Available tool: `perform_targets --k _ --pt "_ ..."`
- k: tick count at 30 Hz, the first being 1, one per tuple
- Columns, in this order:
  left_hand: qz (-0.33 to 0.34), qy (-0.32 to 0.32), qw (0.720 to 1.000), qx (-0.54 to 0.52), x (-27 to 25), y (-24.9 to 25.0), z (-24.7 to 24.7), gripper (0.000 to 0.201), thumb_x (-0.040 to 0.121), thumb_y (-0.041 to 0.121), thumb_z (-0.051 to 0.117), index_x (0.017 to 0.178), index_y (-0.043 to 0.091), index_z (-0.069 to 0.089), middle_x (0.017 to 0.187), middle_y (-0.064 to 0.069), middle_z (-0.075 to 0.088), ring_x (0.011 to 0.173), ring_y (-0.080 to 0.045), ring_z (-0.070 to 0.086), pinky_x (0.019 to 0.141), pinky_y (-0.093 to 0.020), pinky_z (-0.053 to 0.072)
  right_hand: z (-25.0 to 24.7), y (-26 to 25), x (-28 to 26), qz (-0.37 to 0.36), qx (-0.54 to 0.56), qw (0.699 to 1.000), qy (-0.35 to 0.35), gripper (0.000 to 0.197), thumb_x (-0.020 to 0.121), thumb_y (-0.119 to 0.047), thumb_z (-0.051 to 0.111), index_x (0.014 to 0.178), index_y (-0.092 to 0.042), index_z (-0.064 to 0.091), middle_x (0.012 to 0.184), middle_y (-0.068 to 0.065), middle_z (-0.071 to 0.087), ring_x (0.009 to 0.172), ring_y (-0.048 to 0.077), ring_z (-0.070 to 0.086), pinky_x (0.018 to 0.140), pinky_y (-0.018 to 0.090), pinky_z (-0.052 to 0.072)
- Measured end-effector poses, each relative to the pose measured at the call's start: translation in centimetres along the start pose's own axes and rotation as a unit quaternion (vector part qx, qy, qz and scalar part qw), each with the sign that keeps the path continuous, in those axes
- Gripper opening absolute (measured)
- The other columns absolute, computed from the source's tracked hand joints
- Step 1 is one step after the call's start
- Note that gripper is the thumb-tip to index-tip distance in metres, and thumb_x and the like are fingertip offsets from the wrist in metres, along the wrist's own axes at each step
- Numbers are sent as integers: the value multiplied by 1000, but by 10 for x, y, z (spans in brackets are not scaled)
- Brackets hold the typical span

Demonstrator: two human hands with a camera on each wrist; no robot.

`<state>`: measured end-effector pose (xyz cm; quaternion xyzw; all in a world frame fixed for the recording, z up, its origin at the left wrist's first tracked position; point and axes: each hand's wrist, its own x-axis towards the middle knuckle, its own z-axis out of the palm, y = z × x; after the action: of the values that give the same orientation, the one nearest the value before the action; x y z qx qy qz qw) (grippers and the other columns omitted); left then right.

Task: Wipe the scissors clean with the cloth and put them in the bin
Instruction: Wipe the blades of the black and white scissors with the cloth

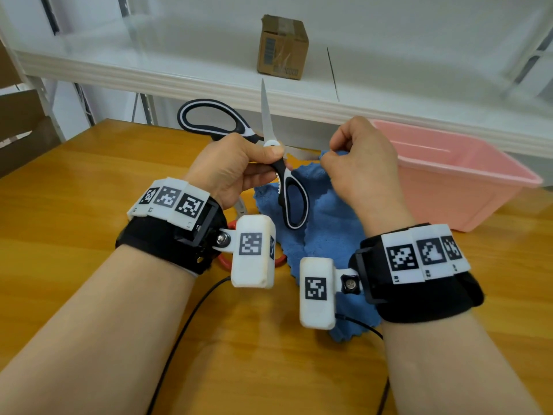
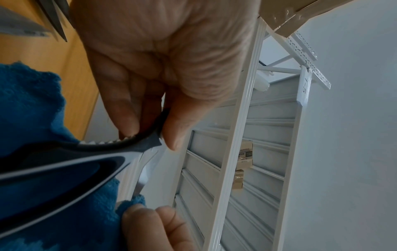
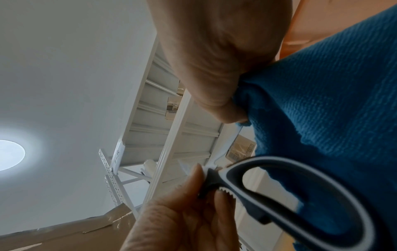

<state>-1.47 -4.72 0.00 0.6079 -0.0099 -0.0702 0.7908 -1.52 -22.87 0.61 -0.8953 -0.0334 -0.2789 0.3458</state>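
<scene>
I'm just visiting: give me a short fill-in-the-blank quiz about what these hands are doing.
1. The left hand pinches the black-and-white scissors near the ____.
2. The right hand pinches a fluffy ____ cloth.
3. The pink plastic bin sits on the ____ table.
4. The scissors' blades are spread ____.

Missing: pivot; blue; wooden; open

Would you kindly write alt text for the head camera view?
A left hand holds open black-and-white scissors at the pivot while the right hand pinches a blue cloth beside them, above a wooden table. A pink bin sits to the right.
</scene>
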Motion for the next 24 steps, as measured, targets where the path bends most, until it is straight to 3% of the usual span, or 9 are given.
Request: perform_targets --k 3,5,7,12,15,20,24 --pt "1 13 1000 -27 0 1 -3 2 87 5 64 88 5 65 93 -17 73 90 -24 70 69 -20 56 -3 2 3 9 29 1000 4 14 83 -10 65 87 -22 58 78 -12 54 69 3 50 57 8 33" --pt "1 15 999 -45 1 2 -7 4 89 6 62 85 6 64 87 -15 74 86 -23 71 68 -20 55 -6 2 5 18 74 997 12 14 82 -10 67 86 -22 61 81 -9 59 75 8 55 66 16 40" --pt "1 7 998 -61 2 3 -10 8 90 6 61 83 6 64 83 -14 74 82 -21 69 63 -18 55 -9 1 5 36 137 990 17 16 81 -7 66 81 -23 65 81 -8 65 74 7 58 67 21 46" --pt "5 -2 996 -88 1 4 -17 13 92 8 58 83 5 67 81 -12 73 78 -18 64 58 -15 54 -15 -5 3 47 218 975 10 27 80 4 63 75 -22 69 70 -12 69 61 -2 58 58 12 47" --pt "-4 17 993 -117 0 5 -18 10 90 8 61 81 5 65 83 -14 73 78 -18 66 59 -17 54 -16 -7 1 45 225 973 -6 27 85 -2 61 77 -25 73 77 -12 72 68 -5 63 62 9 48" --pt "-12 29 988 -151 0 6 -18 3 88 7 64 86 6 62 87 -16 74 77 -19 72 62 -17 54 -15 -6 0 27 172 984 -48 33 84 -2 62 87 -33 73 88 -12 73 83 1 67 72 15 50" --pt "-4 25 989 -147 0 5 -17 3 88 5 64 85 6 61 85 -14 74 80 -20 73 63 -17 54 -14 -14 -1 -11 165 986 -36 23 80 -6 70 88 -28 72 80 -6 69 75 7 65 73 22 54"
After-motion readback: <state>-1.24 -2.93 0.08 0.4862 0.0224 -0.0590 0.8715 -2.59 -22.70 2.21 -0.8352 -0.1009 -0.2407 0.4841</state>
